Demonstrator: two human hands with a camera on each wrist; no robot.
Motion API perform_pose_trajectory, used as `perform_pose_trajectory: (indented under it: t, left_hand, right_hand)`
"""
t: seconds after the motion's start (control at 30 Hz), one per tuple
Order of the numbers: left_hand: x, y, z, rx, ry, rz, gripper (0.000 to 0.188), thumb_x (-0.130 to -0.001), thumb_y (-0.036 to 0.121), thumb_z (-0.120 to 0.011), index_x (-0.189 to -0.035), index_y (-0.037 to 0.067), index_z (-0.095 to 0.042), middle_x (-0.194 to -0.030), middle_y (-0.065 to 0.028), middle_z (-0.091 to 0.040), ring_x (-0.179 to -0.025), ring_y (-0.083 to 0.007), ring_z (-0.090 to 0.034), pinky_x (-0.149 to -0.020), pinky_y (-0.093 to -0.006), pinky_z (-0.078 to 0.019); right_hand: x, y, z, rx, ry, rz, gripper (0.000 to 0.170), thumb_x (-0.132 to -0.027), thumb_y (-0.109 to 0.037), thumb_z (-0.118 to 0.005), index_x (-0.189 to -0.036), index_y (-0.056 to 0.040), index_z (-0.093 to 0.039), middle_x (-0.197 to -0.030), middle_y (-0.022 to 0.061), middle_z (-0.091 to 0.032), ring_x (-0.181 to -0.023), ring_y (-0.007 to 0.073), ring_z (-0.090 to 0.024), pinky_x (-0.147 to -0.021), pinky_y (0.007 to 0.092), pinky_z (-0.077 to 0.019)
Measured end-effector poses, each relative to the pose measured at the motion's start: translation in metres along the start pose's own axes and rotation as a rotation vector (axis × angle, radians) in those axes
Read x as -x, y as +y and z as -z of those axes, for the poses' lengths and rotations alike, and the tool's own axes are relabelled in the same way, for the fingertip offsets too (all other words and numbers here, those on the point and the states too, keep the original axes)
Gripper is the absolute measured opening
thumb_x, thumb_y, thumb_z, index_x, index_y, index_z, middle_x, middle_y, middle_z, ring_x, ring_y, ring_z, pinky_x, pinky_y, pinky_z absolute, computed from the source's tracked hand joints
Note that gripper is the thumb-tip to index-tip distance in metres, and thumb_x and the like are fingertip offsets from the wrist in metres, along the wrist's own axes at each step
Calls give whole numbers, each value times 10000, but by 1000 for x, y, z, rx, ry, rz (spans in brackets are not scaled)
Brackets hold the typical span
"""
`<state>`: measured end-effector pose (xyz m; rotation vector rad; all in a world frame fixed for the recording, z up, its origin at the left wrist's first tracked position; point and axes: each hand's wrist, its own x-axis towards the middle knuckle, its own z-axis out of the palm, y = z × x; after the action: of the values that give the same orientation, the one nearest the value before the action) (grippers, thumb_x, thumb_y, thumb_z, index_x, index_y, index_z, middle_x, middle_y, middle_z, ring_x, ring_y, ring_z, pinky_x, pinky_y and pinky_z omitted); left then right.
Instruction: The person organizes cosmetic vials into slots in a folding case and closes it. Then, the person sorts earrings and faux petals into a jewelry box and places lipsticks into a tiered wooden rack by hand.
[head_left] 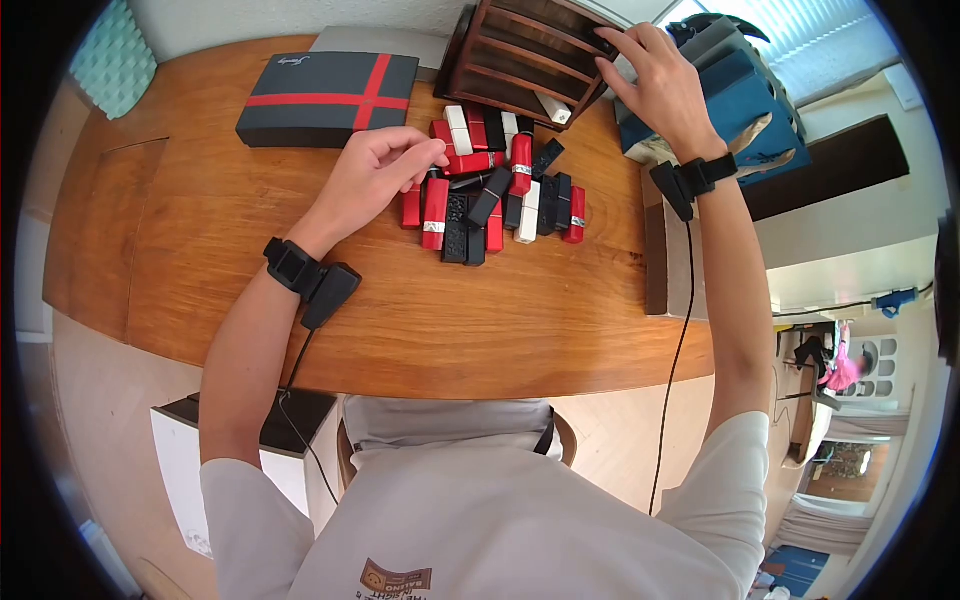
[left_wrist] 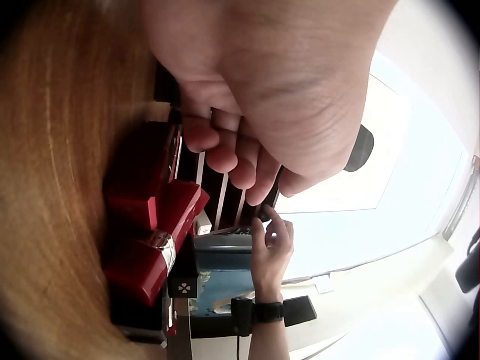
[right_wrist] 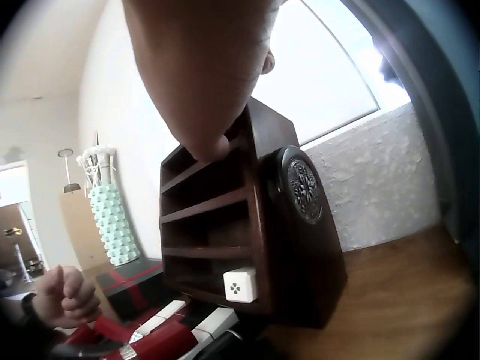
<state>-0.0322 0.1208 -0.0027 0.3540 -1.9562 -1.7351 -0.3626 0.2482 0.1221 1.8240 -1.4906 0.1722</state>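
A dark wooden rack with several shelves stands at the back; one white tube lies in its lowest compartment, also seen in the right wrist view. My right hand is at the rack's upper right end, thumb and index finger around a small black item, mostly hidden. In the right wrist view the thumb touches near the upper shelves. Red, black and white tubes lie heaped before the rack, among them a red one. My left hand hovers at the heap's left side, fingers loosely curled, holding nothing.
A black box with a red ribbon lies left of the rack. Blue bags stand to the right, beside a cardboard box at the table's right edge. A mint vase is at far left. Cables run from both wrists.
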Motion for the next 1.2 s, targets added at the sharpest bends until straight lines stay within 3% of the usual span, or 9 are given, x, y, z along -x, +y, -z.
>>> perform_pose_trajectory:
  t: [0.2, 0.3, 0.43, 0.47, 0.53, 0.83, 1.07, 1.13, 1.2]
  left_hand:
    - [-1, -3, 2, -2, -2, -12, 298, -1074, 237, -601, -946, -7, -716, -740, 26, -559, -693, -54, -493, -635, -225, -403]
    - [-1, -3, 1, -11, 14, 1, 305, -1074, 245, -604, -945, -8, -718, -731, 29, -558, -680, -54, -488, -626, -224, -400]
    - [-1, -1, 0, 10, 39, -8, 311, -1074, 249, -606, -947, -9, -723, -730, 32, -561, -674, -54, -485, -619, -223, -395]
    - [-1, -1, 1, 7, 42, -4, 311, -1074, 249, -606, -947, -9, -723, -730, 32, -561, -674, -54, -485, -619, -223, -395]
    - [-2, -3, 2, 9, 32, -4, 312, -1073, 249, -607, -944, -9, -727, -728, 34, -564, -674, -52, -484, -617, -223, -394]
    - [-1, -1, 1, -17, 61, -24, 322, -1072, 267, -609, -936, 2, -732, -722, 34, -566, -674, -49, -483, -620, -225, -396]
    - [-4, -5, 4, -12, 68, -1, 321, -1074, 269, -609, -939, 4, -732, -727, 37, -565, -679, -47, -485, -623, -224, -400]
    - [-3, -5, 4, 1, 74, -7, 314, -1076, 265, -607, -953, 4, -732, -731, 41, -561, -681, -46, -485, -623, -221, -397]
    - [-1, -1, 3, 1, 94, -22, 308, -1076, 261, -606, -963, 2, -730, -737, 42, -560, -682, -46, -485, -623, -220, -395]
  right_hand:
    - [-11, -58, 19, -324, 83, 89, 154, -901, -175, -765, -1036, -102, -762, -939, 56, -650, -880, 266, -675, -733, 364, -591]
    - [-12, -93, 22, -606, -170, 259, 88, -851, -140, -772, -899, -73, -740, -918, 52, -651, -866, 265, -674, -734, 379, -583]
    - [-13, -122, 12, -686, -273, 278, 89, -879, -149, -737, -909, -71, -767, -900, 62, -660, -869, 283, -678, -744, 405, -575]
    - [-15, -125, 11, -691, -271, 280, 89, -879, -149, -737, -909, -71, -767, -900, 62, -660, -869, 283, -678, -744, 405, -575]
    - [-19, -130, 11, -597, -497, 236, 126, -890, -160, -715, -864, -48, -766, -911, 99, -681, -880, 306, -693, -750, 415, -576]
    - [-26, -155, -13, -457, -509, 297, 140, -847, -130, -726, -761, -21, -743, -776, 141, -718, -743, 336, -724, -664, 430, -586]
    - [-27, -154, -8, -478, -521, 275, 126, -856, -146, -729, -834, -24, -750, -856, 155, -727, -777, 330, -730, -686, 421, -593]
    - [-31, -142, 3, -657, -380, 174, 162, -853, -154, -743, -953, -28, -759, -941, 163, -723, -840, 328, -731, -716, 420, -589]
    - [-37, -127, 17, -706, -417, 115, 233, -851, -138, -763, -1058, -31, -755, -999, 154, -715, -861, 300, -729, -746, 396, -585]
